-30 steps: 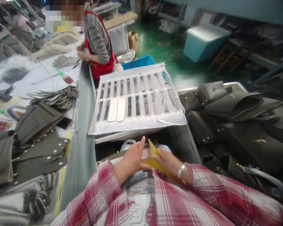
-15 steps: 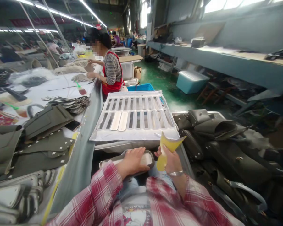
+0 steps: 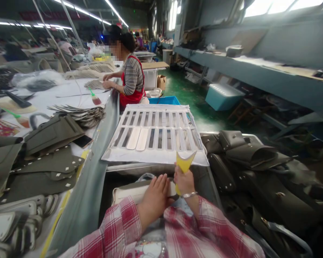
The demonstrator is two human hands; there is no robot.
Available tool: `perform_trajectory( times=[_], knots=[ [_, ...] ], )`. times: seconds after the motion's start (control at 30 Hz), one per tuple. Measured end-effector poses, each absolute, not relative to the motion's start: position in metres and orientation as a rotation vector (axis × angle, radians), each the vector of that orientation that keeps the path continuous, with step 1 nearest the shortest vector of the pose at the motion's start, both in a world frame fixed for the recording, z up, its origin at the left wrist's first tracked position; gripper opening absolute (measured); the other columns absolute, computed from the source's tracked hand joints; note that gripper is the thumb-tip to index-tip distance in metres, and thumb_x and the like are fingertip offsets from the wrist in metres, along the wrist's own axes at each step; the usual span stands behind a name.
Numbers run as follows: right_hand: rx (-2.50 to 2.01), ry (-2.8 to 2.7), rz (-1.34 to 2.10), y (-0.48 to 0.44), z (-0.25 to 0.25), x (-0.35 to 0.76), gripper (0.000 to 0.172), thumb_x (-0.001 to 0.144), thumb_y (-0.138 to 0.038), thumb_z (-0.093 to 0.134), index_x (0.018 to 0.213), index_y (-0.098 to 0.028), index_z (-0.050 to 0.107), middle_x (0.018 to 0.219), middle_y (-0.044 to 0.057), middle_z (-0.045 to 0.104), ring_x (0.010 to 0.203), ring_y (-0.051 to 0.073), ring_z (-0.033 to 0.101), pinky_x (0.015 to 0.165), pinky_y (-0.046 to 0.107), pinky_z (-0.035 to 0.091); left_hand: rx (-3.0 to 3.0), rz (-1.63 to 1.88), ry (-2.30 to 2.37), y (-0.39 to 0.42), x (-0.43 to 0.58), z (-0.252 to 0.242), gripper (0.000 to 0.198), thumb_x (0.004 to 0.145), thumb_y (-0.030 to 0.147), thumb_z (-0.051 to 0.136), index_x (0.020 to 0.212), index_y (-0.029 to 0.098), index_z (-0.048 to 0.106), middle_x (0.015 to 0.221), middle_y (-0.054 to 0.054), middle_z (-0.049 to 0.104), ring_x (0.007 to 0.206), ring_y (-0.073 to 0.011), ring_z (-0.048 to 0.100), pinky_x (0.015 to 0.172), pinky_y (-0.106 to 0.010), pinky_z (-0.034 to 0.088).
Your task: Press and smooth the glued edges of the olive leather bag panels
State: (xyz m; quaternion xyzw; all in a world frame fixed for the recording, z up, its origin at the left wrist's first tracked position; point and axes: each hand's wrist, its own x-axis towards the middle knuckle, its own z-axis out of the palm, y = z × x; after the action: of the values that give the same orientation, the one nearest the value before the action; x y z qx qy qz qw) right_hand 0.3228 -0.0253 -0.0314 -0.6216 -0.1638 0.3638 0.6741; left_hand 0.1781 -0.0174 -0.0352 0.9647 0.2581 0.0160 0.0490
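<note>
My left hand [image 3: 156, 197] lies over an olive-and-cream bag piece [image 3: 129, 191] in my lap, fingers stretched out along its top. My right hand [image 3: 185, 182] is wrapped round a yellow sheet-like tool [image 3: 184, 164] with a notched upper edge, held upright at the right end of the bag piece. The tool's lower end reaches down beside that piece. Just beyond my hands is a white slotted rack [image 3: 153, 157], with two cream strips [image 3: 138, 139] lying on it.
Olive bag parts [image 3: 54, 136] and a fanned stack [image 3: 83, 114] cover the table at left. Finished-looking dark bags [image 3: 263, 182] are heaped at right. A person in a red apron [image 3: 137, 84] works at the table's far side. A blue crate [image 3: 167, 100] stands behind the rack.
My right hand has moved left with the yellow tool, closer to my left hand. My left hand has shifted slightly right and turned over the bag piece. The camera view has shifted a little.
</note>
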Motion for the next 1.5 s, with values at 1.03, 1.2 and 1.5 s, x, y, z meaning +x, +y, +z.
perform_trajectory(
  times=[1.03, 1.2, 1.5],
  knots=[
    [-1.388, -0.538, 0.921, 0.002, -0.02, 0.326, 0.032, 0.069, -0.041, 0.064, 0.09, -0.017, 0.063, 0.062, -0.001, 0.052, 0.049, 0.01, 0.045, 0.041, 0.023, 0.035, 2.818, 0.074, 0.769, -0.01, 0.175, -0.035, 0.073, 0.083, 0.056, 0.05, 0.137, 0.008, 0.035, 0.145, -0.017, 0.028, 0.133, -0.0307, 0.029, 0.108, -0.044, 0.025],
    [-1.249, -0.501, 1.001, 0.016, -0.018, 0.334, 0.043, 0.068, -0.049, 0.064, 0.096, -0.017, 0.054, 0.056, -0.008, 0.04, 0.037, 0.004, 0.027, 0.034, 0.019, 0.023, 2.827, 0.111, 0.787, -0.012, 0.172, -0.035, 0.074, 0.083, 0.056, 0.049, 0.137, 0.008, 0.034, 0.145, -0.017, 0.028, 0.133, -0.0298, 0.028, 0.109, -0.044, 0.024],
    [-1.351, -0.662, 0.785, 0.0, -0.025, 0.321, 0.034, 0.079, -0.046, 0.057, 0.097, -0.018, 0.058, 0.055, -0.006, 0.043, 0.042, 0.007, 0.035, 0.039, 0.022, 0.03, 2.824, 0.113, 0.784, -0.012, 0.177, -0.037, 0.072, 0.087, 0.056, 0.04, 0.138, 0.007, 0.032, 0.145, -0.019, 0.028, 0.133, -0.0335, 0.027, 0.108, -0.047, 0.02]
  ],
)
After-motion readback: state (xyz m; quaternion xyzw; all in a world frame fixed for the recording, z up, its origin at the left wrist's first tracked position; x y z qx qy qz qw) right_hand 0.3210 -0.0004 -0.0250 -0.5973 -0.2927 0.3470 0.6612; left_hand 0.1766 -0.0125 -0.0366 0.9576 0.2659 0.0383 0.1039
